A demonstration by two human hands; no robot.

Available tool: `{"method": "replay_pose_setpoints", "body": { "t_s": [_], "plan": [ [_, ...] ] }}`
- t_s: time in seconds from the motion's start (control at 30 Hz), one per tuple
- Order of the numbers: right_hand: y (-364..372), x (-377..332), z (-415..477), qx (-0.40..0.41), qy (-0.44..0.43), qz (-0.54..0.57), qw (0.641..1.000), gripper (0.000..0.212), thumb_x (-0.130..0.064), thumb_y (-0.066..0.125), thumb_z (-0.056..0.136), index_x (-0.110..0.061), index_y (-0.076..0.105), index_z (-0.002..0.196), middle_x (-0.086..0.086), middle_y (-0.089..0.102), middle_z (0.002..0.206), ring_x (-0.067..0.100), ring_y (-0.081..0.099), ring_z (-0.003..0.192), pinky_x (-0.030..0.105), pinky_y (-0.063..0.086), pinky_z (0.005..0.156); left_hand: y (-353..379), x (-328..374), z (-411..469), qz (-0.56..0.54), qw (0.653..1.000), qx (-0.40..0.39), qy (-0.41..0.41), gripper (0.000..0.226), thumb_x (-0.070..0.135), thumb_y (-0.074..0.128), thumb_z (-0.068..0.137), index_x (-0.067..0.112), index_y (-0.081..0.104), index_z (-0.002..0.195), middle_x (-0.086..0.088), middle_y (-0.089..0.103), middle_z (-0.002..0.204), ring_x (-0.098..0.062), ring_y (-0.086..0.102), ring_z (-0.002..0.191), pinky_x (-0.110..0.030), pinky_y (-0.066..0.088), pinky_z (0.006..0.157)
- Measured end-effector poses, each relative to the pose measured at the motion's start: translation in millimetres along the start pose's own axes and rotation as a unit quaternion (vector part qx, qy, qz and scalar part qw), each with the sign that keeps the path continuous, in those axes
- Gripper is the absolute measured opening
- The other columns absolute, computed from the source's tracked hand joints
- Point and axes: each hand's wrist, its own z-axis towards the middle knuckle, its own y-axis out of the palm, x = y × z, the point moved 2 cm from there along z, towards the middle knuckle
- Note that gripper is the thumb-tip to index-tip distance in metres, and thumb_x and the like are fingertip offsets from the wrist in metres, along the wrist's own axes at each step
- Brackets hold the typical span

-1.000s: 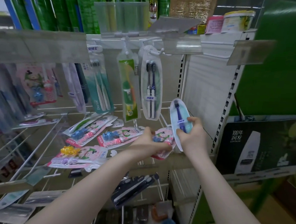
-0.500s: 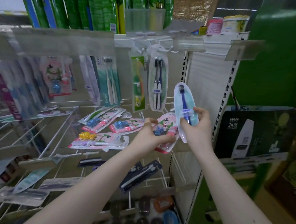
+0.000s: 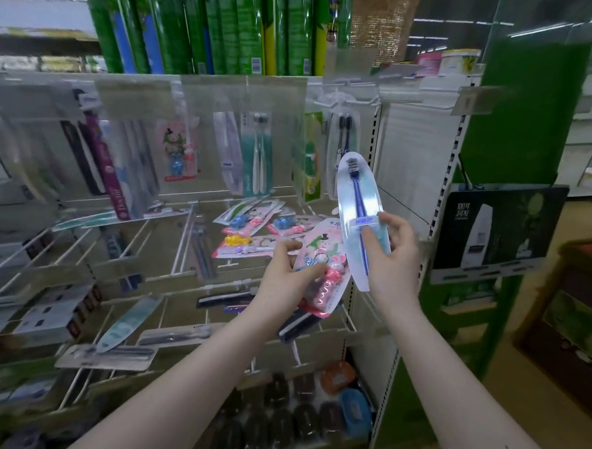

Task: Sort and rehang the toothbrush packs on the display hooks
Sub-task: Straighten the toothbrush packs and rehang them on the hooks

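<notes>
Setting: retail shop, toiletries aisle.

Evidence:
- Carded toothbrush packs (image 3: 258, 157) hang in rows from white wire display hooks (image 3: 184, 239). More lie loose across the lower prongs.
- Clear plastic label holders (image 3: 239, 94) front the hook rows.
- A slotted metal upright (image 3: 446, 184) stands at the right edge of the racking.
- Tall green boxes (image 3: 229, 25) stand packed side by side above.
- A dark product poster (image 3: 493, 227) showing a white bottle is fixed to the green end panel (image 3: 520, 109).
- Small oval cases (image 3: 312, 414) sit in rows at the bottom.
- Ceiling strip lights (image 3: 435, 22) show behind, blurred.

Wire display hooks (image 3: 183, 242); pink toothbrush packs (image 3: 253, 221) flat across them; dark packs (image 3: 224, 299) below
</notes>
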Motion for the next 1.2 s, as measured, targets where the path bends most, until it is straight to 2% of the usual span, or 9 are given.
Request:
{"method": "replay_pose_setpoints", "body": {
  "t_s": [0.07, 0.17, 0.27, 0.33, 0.5, 0.73, 0.8, 1.0, 1.2],
  "plan": [
    [2.0, -5.2, -16.7, 0.000, 0.010, 0.031, 0.999, 0.023, -0.022, 0.060, 0.092, -0.028, 0.052, 0.112, -0.009, 0.060, 0.114, 0.005, 0.062, 0.100, 0.020, 0.054, 0.072, -8.1, -3.5, -15.1, -0.011, 1.000, 0.011, -0.008, 0.039, 0.018, 0.070, 0.083, 0.018, 0.048, 0.116, -0.005, 0.062, 0.107, -0.031, 0.068, 0.089, -0.057, 0.056, 0.071],
    [6.8, -15.7, -41.8, -0.019, 0.024, 0.086, 0.996, 0.034, -0.019, 0.063, 0.089, -0.025, 0.050, 0.120, -0.007, 0.069, 0.100, -0.001, 0.067, 0.077, 0.014, 0.052, 0.058, -25.2, -7.5, -37.3, -0.025, 0.999, 0.043, -0.017, 0.039, 0.013, 0.072, 0.079, 0.019, 0.049, 0.109, -0.005, 0.060, 0.107, -0.029, 0.067, 0.091, -0.049, 0.058, 0.074],
    [16.1, -18.7, -56.3, -0.050, 0.055, 0.126, 0.989, 0.041, -0.019, 0.065, 0.088, -0.026, 0.050, 0.125, -0.006, 0.070, 0.101, 0.005, 0.069, 0.083, 0.023, 0.056, 0.066, -43.1, -7.3, -53.1, -0.022, 0.997, 0.068, -0.014, 0.046, 0.008, 0.076, 0.074, 0.020, 0.045, 0.106, -0.001, 0.062, 0.102, -0.021, 0.067, 0.091, -0.046, 0.057, 0.078],
    [27.5, -20.6, -66.2, -0.079, 0.080, 0.139, 0.984, 0.036, -0.020, 0.067, 0.086, -0.027, 0.056, 0.121, -0.006, 0.070, 0.106, 0.010, 0.070, 0.089, 0.029, 0.057, 0.072, -58.9, -6.5, -66.2, -0.017, 0.996, 0.088, -0.013, 0.050, 0.007, 0.077, 0.073, 0.018, 0.043, 0.108, 0.001, 0.061, 0.101, -0.019, 0.067, 0.088, -0.042, 0.059, 0.072],
    [51.2, -27.1, -88.0, -0.144, 0.122, 0.186, 0.964, 0.025, -0.009, 0.067, 0.085, -0.022, 0.058, 0.104, -0.006, 0.072, 0.093, 0.006, 0.071, 0.076, 0.021, 0.055, 0.061, -92.8, 0.2, -93.5, -0.021, 0.986, 0.165, -0.012, 0.050, 0.010, 0.078, 0.073, 0.017, 0.041, 0.106, 0.004, 0.059, 0.096, -0.016, 0.065, 0.086, -0.032, 0.058, 0.065],
    [56.0, -33.8, -97.4, -0.190, 0.166, 0.191, 0.949, 0.020, -0.001, 0.063, 0.085, -0.013, 0.052, 0.096, 0.008, 0.070, 0.093, 0.020, 0.069, 0.085, 0.037, 0.055, 0.082, -96.4, 13.2, -115.5, -0.052, 0.972, 0.231, 0.009, 0.071, 0.006, 0.077, 0.074, 0.028, 0.035, 0.126, 0.001, 0.061, 0.105, -0.018, 0.070, 0.087, -0.038, 0.060, 0.074],
    [55.8, -35.9, -99.1, -0.208, 0.177, 0.179, 0.945, 0.022, -0.005, 0.063, 0.087, -0.011, 0.050, 0.104, 0.008, 0.068, 0.097, 0.021, 0.068, 0.089, 0.040, 0.055, 0.084, -92.7, 15.7, -121.6, -0.058, 0.970, 0.234, 0.034, 0.074, 0.003, 0.074, 0.077, 0.035, 0.035, 0.130, 0.002, 0.061, 0.106, -0.012, 0.071, 0.079, -0.031, 0.060, 0.067],
    [56.8, -45.1, -99.9, -0.250, 0.160, 0.162, 0.941, 0.032, -0.017, 0.060, 0.090, -0.020, 0.053, 0.121, -0.003, 0.063, 0.101, 0.012, 0.064, 0.086, 0.024, 0.053, 0.063, -91.4, 22.6, -121.5, -0.016, 0.974, 0.227, -0.008, 0.010, 0.012, 0.064, 0.088, 0.018, 0.069, 0.094, -0.004, 0.063, 0.116, -0.015, 0.067, 0.079, -0.017, 0.053, 0.052],
    [76.2, -46.7, -90.5, -0.242, 0.140, 0.131, 0.951, 0.034, -0.032, 0.064, 0.087, -0.016, 0.053, 0.116, 0.003, 0.068, 0.097, 0.012, 0.067, 0.076, 0.017, 0.051, 0.055, -98.7, 30.0, -100.8, -0.049, 0.974, 0.219, 0.012, 0.016, 0.024, 0.063, 0.089, 0.010, 0.070, 0.089, 0.002, 0.068, 0.084, -0.004, 0.065, 0.077, -0.016, 0.040, 0.060]
  ]
}}
